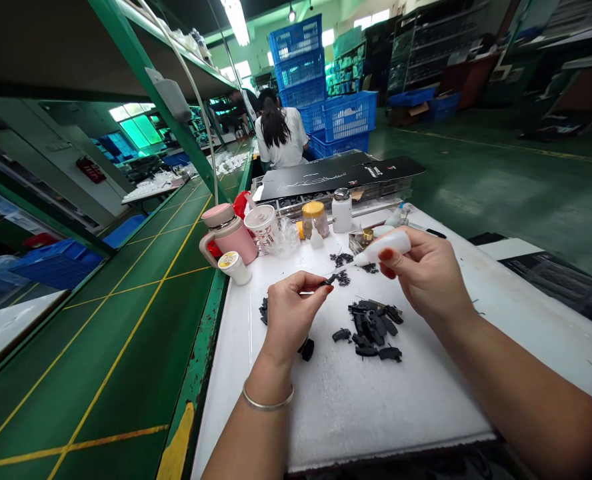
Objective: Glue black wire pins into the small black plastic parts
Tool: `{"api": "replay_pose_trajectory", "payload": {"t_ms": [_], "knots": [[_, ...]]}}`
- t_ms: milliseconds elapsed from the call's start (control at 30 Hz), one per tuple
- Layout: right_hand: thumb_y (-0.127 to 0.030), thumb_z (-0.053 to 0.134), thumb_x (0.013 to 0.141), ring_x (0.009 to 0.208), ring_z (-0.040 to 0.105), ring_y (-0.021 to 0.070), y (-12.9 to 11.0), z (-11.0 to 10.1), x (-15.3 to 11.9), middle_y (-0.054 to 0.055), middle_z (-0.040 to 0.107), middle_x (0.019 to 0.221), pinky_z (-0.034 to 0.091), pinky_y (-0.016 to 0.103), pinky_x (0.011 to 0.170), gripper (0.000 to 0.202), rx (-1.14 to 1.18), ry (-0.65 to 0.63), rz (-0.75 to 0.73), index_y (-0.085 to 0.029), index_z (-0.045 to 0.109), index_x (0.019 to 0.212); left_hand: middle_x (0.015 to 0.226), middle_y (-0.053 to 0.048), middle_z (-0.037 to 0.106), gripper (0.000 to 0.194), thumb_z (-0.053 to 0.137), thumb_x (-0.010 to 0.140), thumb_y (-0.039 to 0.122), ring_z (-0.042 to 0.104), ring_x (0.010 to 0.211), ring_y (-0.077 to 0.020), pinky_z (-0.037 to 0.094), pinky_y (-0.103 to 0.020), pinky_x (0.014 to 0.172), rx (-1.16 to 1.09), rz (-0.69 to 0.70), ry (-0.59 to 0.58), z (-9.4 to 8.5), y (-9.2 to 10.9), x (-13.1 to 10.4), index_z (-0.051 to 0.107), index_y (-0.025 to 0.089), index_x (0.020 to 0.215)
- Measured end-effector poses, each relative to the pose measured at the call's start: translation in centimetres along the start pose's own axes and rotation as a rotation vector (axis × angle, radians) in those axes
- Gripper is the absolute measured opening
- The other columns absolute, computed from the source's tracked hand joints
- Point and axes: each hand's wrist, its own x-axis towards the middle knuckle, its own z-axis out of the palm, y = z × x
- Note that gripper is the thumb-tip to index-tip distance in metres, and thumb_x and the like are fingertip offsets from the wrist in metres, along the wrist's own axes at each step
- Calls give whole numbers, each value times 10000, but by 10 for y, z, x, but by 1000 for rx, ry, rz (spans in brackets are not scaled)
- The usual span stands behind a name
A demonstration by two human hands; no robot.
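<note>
My left hand (293,312) pinches a small black plastic part (331,279) between thumb and fingertips above the white tabletop. A white squeeze bottle (389,246) with a thin nozzle is gripped in my right hand (426,273). Its tip points left and down at the black part; whether it touches cannot be made out. Below my hands lies a pile of black curved plastic pieces (373,327), with one piece (341,335) apart on its left. Small heaps of tiny black parts (343,278) lie behind. Another black piece (307,349) is partly hidden by my left wrist.
A pink mug (236,237), a patterned cup (262,223), a small white tub (235,268), a yellow-lidded jar (315,219) and a white pump bottle (342,212) stand at the back. Left runs a green conveyor belt (141,313). Ahead, a person (282,137) sits near stacked blue crates (301,73).
</note>
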Motion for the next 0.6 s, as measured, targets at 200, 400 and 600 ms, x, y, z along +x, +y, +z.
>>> {"api": "replay_pose_trajectory", "payload": {"t_ms": [200,400,600], "knots": [[-233,762,669,689,546,119,5,0,6,14,577,811,379,193,483,323,344,83,244,-200,540,901,789,-80,697,214,703,696,280,649,724,-169,528,-252,619,-313,-128,-98,-2,3,2,672,113,825],[-237,785,634,576,465,65,12,17,0,-28,511,731,396,168,496,335,398,-212,528,-172,527,836,837,-71,690,151,706,703,216,637,781,-161,517,-242,669,-367,-50,-115,-1,0,2,686,127,824],[-418,535,876,577,549,146,19,30,-21,78,603,714,415,242,453,236,50,-377,292,-213,615,792,855,-63,674,106,696,732,173,624,828,-169,525,-246,698,-124,243,-32,1,5,-4,730,175,832]]}}
